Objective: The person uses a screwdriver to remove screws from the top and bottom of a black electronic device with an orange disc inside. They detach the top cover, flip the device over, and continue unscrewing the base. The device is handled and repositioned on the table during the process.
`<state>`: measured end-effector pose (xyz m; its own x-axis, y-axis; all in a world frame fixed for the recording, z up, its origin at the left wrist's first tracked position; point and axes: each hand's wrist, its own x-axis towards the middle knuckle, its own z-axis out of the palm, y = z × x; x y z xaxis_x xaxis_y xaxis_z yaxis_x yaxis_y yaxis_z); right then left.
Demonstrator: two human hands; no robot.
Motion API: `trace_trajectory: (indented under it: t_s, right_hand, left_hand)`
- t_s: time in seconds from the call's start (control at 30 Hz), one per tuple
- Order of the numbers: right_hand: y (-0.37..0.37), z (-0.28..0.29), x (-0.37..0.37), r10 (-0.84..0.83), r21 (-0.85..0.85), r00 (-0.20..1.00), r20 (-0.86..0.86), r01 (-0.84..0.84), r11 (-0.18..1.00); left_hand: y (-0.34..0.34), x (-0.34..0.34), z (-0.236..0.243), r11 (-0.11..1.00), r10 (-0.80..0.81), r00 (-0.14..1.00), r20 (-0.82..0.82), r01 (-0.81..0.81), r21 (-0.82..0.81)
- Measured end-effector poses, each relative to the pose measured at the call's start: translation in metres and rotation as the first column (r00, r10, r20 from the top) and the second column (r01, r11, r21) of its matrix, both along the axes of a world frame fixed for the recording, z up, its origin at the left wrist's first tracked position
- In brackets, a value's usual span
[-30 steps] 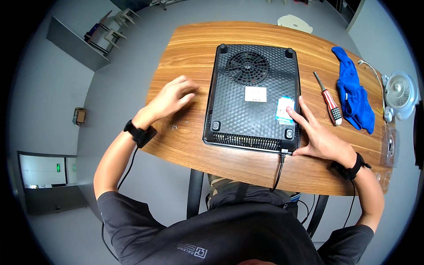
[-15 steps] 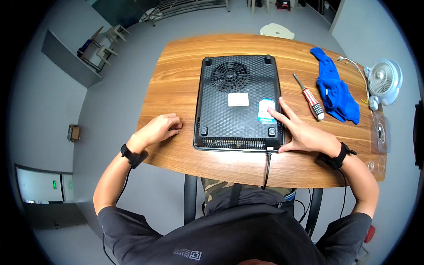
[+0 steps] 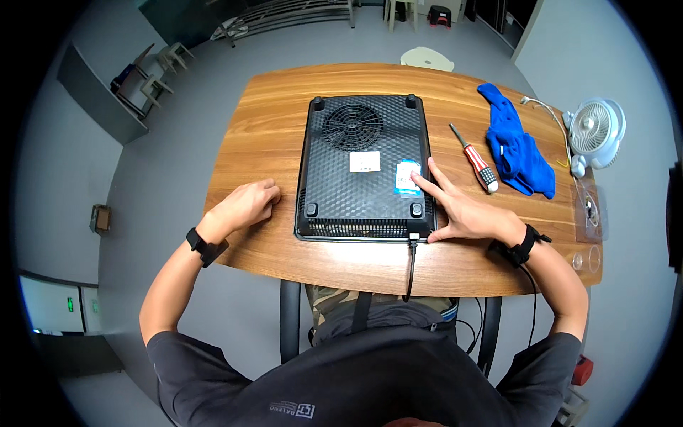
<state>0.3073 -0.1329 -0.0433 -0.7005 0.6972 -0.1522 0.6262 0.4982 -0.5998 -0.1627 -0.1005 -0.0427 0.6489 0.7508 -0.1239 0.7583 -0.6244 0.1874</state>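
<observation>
A black induction cooker (image 3: 363,185) lies upside down on the table, showing its round fan vent (image 3: 353,128), corner feet and two labels. My right hand (image 3: 459,210) rests at its near right corner, fingers spread, with one fingertip on the blue-and-white label (image 3: 408,178) and the thumb by the lower edge. To the left of the cooker, my left hand (image 3: 245,205) rests on the wood, apart from it. Its fingers are curled together; whatever they may hold is hidden. From the cooker's near side a black cord (image 3: 412,267) hangs over the table edge.
On the wooden table (image 3: 267,107), a screwdriver (image 3: 475,160) with a red-and-white striped handle lies right of the cooker. Beyond it are a blue cloth (image 3: 518,153), a small white fan (image 3: 596,134) and a clear plastic tray (image 3: 589,213). A pale stool (image 3: 427,59) stands behind the table.
The whole view has shifted, so the table and cooker appear further left. Both hands keep nearly the same places and poses relative to the cooker.
</observation>
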Motion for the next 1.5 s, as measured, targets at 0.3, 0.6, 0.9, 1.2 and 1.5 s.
trace_trajectory:
  t_s: [0.3, 0.6, 0.9, 1.2, 1.5]
  right_hand:
    - [-0.003, 0.009, -0.001, 0.002, 0.007, 1.0, 0.021, -0.002, 1.0]
    - [0.023, 0.008, 0.06, -0.372, 0.472, 0.915, 0.158, 0.261, 0.842]
    - [0.029, -0.031, 0.068, -0.545, 0.602, 0.804, 0.237, 0.32, 0.732]
    - [0.036, -0.036, 0.064, -0.548, 0.527, 0.833, 0.083, 0.43, 0.733]
    - [0.004, 0.051, 0.002, -0.135, 0.469, 0.973, -0.189, 0.21, 0.858]
  left_hand:
    - [0.004, 0.021, 0.02, 1.0, 0.019, 0.993, 0.116, -0.02, 0.008]
    - [-0.001, 0.066, 0.051, 0.999, -0.013, 0.94, 0.342, 0.026, -0.033]
    - [0.003, 0.093, 0.055, 0.995, 0.01, 0.943, 0.332, 0.023, -0.094]
    - [0.013, 0.106, 0.053, 1.0, -0.024, 0.897, 0.442, 0.023, 0.007]
    - [0.007, 0.113, 0.056, 0.923, 0.365, 0.637, 0.679, -0.152, -0.353]
